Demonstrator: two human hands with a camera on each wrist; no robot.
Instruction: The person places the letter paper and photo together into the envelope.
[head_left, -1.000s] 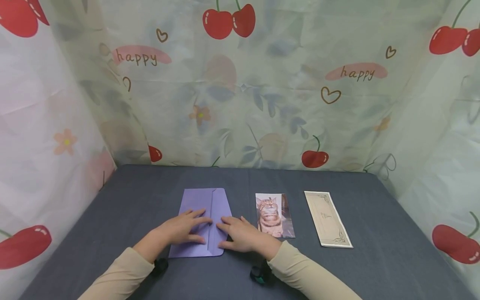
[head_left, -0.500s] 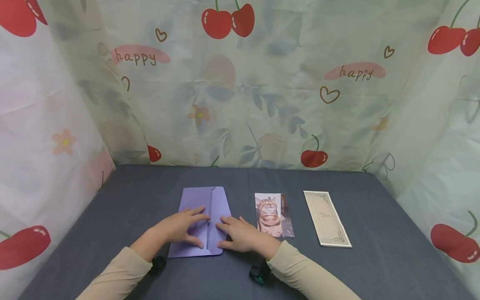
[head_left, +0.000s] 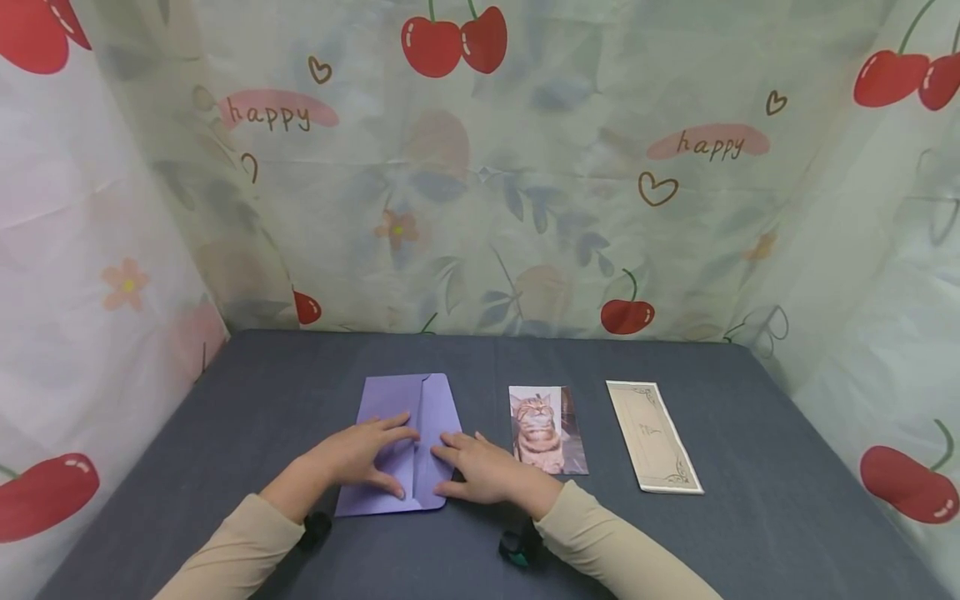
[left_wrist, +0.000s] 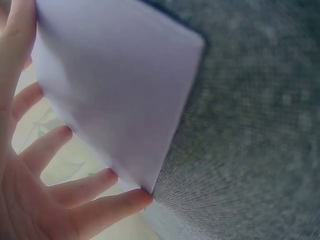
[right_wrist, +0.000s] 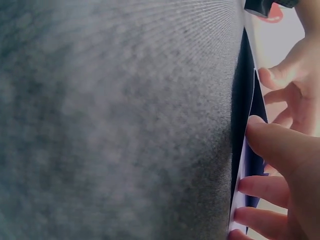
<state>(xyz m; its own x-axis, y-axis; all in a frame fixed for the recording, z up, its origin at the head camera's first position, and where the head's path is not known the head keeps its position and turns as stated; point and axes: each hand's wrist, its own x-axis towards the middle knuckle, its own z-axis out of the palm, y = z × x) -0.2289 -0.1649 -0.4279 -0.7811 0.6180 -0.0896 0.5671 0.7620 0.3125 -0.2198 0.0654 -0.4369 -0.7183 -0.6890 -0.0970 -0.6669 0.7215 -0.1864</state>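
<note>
A purple envelope [head_left: 397, 392] lies on the dark cloth, with a long folded flap [head_left: 438, 408] down its right side. My left hand [head_left: 360, 454] rests on its left part, fingers spread and thumb near the lower end of the flap. From the right, my right hand [head_left: 483, 468] touches the flap with extended fingers. In the right wrist view, the thumb [right_wrist: 270, 140] and fingertips meet the envelope's edge, which stands a little off the cloth. The left wrist view has the left fingertips [left_wrist: 142, 197] along the envelope's border.
Right of the envelope lies a cat photo [head_left: 540, 433], partly behind my right wrist. Farther right is a cream card [head_left: 654, 437] with an ornate border. Dark wrist straps hang below both sleeves. A cherry-print curtain [head_left: 480, 208] encloses the table [head_left: 757, 467].
My left thumb has slid slightly toward me on the envelope, and the left hand has shifted a little left. The right hand stays in place on the flap.
</note>
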